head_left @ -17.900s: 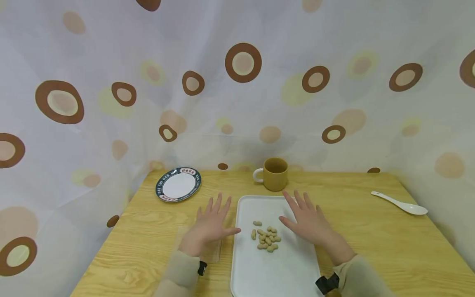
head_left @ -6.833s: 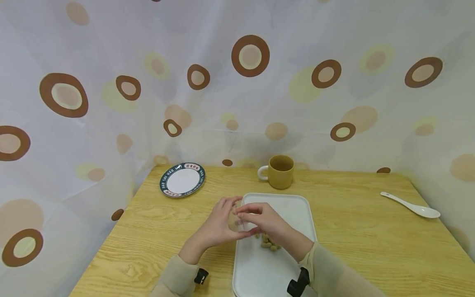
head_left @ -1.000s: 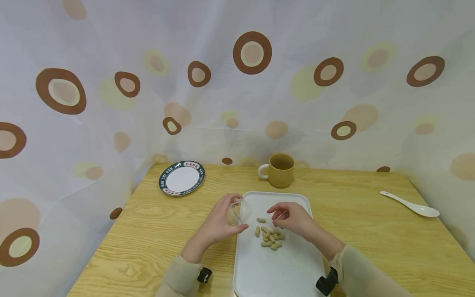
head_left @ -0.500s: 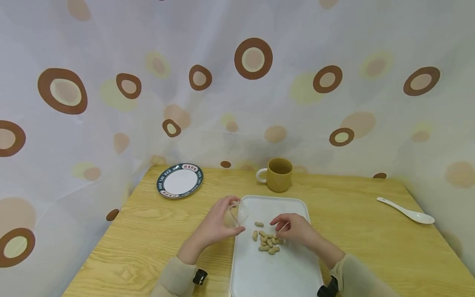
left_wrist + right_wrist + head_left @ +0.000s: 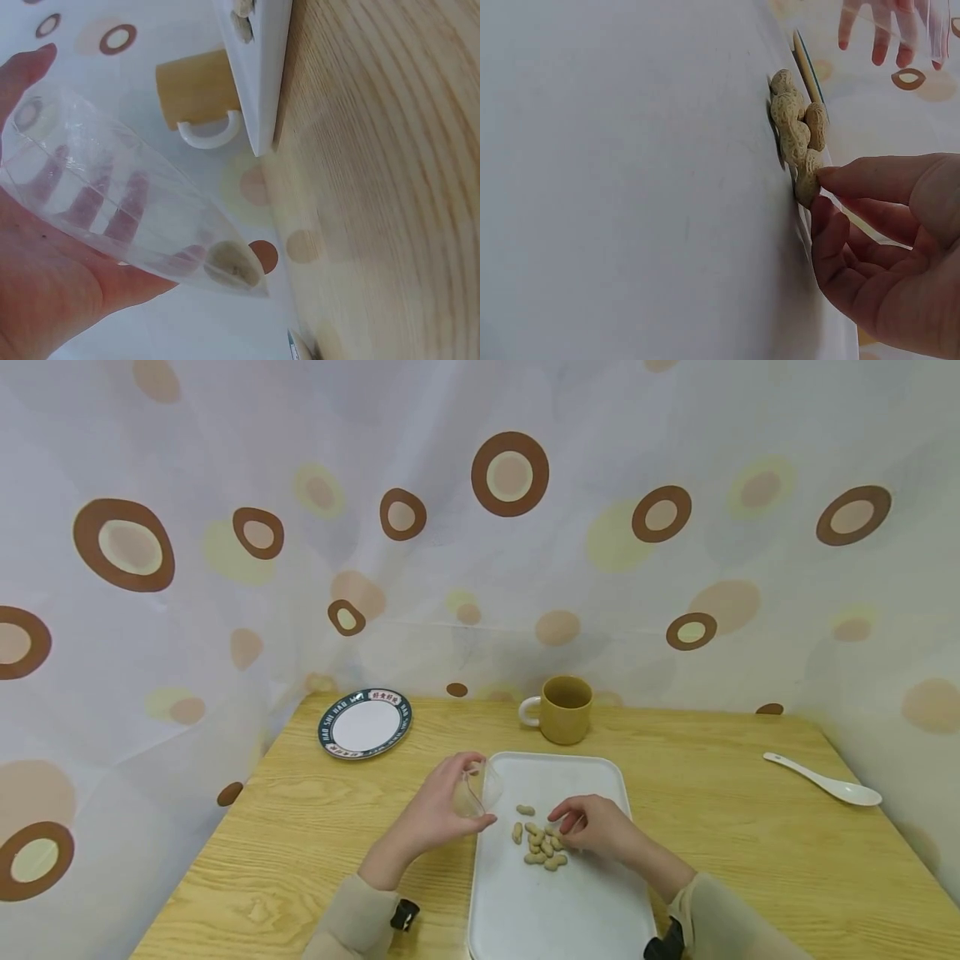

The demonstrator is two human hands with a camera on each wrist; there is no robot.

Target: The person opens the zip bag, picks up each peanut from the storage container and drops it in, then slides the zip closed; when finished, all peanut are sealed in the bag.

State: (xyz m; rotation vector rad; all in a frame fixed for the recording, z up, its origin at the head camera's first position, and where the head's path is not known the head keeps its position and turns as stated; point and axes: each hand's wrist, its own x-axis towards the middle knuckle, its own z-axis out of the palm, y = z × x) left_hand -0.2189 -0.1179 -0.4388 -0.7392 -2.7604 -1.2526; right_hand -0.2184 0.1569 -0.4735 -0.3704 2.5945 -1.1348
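Observation:
My left hand (image 5: 433, 817) grips a clear plastic bag (image 5: 483, 791), its mouth spread, above the left side of the white tray (image 5: 558, 910). In the left wrist view a tan rounded shape (image 5: 234, 264) shows at one corner of the bag; whether it lies inside or shows through, I cannot tell. Several unshelled peanuts (image 5: 547, 849) lie in a loose group on the tray. At the group's right edge, my right hand (image 5: 603, 831) pinches one peanut (image 5: 808, 180) between thumb and index finger. Its other fingers are curled.
A mustard mug (image 5: 566, 714) with a white handle stands behind the tray. Back left lies a plate (image 5: 366, 727) with a dark patterned rim, and at the right a white spoon (image 5: 832, 783). A patterned curtain (image 5: 480, 543) hangs behind the wooden table (image 5: 300, 860).
The bag, flat on the table at first, is now raised in my left hand. My right hand was at the bag's mouth earlier; lately it has come down to the peanuts and pinched one.

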